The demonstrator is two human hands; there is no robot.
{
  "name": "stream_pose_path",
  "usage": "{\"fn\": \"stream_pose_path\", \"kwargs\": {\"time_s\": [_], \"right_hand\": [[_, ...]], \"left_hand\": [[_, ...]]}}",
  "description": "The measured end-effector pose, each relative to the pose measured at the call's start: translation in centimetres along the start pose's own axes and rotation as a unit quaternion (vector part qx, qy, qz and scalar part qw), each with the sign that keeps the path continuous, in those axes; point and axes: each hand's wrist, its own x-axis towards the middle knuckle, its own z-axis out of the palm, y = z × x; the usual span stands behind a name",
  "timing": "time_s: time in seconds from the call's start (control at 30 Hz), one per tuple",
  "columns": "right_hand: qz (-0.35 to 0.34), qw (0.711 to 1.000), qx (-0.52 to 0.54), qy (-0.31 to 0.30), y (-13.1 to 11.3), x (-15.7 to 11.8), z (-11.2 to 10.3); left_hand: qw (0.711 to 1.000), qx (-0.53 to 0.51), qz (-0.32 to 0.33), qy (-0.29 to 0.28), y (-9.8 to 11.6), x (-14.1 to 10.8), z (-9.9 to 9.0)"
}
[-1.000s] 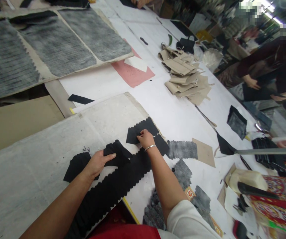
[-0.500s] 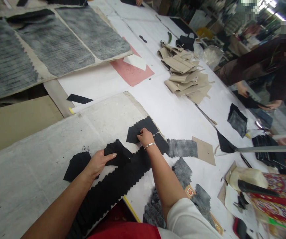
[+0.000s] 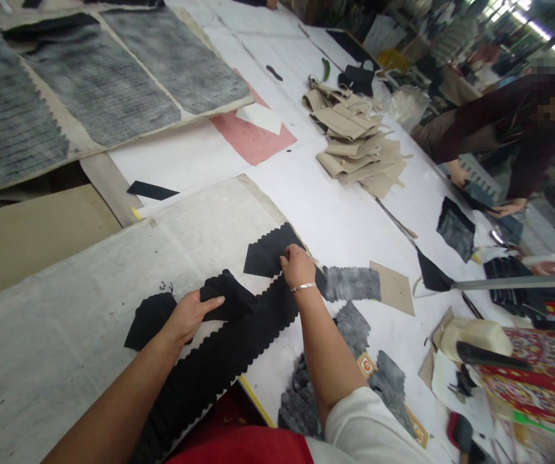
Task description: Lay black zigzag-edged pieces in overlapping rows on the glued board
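My left hand (image 3: pixel 187 317) is closed around a black fabric piece (image 3: pixel 226 293), thumb on top. Under it lies a long black strip with scalloped edges (image 3: pixel 229 351), along the near edge of a pale board (image 3: pixel 200 232). My right hand (image 3: pixel 298 265), with a bracelet at the wrist, has its fingers pinched together over the right end of the strip. What is between those fingertips is hidden. Touching the fingers is a flat black scalloped piece (image 3: pixel 267 250), pointed at its left end. Another black piece (image 3: pixel 150 320) lies left of my left hand.
Large grey panels (image 3: pixel 136 77) lie on a board at the upper left. A pile of beige pieces (image 3: pixel 357 142) sits across the white table (image 3: pixel 335 225). Grey scalloped pieces (image 3: pixel 352 283) lie right of my right arm. At the right, another person's hands (image 3: pixel 509 207) handle dark material.
My right hand has slid a little right, from the flat black piece toward the board's edge. My left hand keeps its hold in nearly the same place.
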Motion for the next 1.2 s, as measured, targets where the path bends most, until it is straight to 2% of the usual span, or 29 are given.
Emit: {"fn": "stream_pose_path", "kwargs": {"time_s": [0.13, 0.37, 0.77, 0.87, 0.93, 1.0, 1.1, 1.13, 1.2], "right_hand": [[-0.05, 0.998, 0.013, -0.031, -0.7, -0.6, 0.9], [-0.03, 0.997, -0.009, -0.068, -2.0, -0.5, 3.1], [-0.08, 0.99, -0.055, -0.103, -1.2, 0.3, 2.6], [-0.08, 0.994, -0.018, -0.073, -1.6, -0.4, 1.6], [-0.088, 0.992, 0.061, -0.06, -2.0, -1.1, 0.9], [-0.109, 0.968, 0.187, -0.129, -2.2, -2.0, 0.3], [-0.12, 0.884, 0.354, -0.282, -2.2, -3.2, 0.4], [-0.115, 0.86, 0.385, -0.314, -2.0, -3.5, 0.6], [-0.109, 0.837, 0.414, -0.341, -1.7, -4.0, 1.2]], "left_hand": [[1.0, 0.002, 0.005, -0.004, -0.1, 0.0, 0.0], [1.0, 0.004, 0.014, -0.016, -0.3, -0.2, -0.2], [0.999, -0.024, 0.02, -0.009, -0.5, -0.1, -0.2], [0.999, -0.035, 0.017, -0.017, -0.2, -0.1, 0.0], [0.999, -0.038, 0.016, -0.029, 0.0, -0.2, 0.0], [0.998, -0.039, 0.017, -0.044, 0.3, -0.2, 0.1], [0.997, -0.042, 0.021, -0.063, 0.4, -0.2, 0.0], [0.997, -0.044, 0.024, -0.067, 0.4, -0.1, -0.1], [0.996, -0.044, 0.031, -0.069, 0.3, 0.2, -0.2]]}}
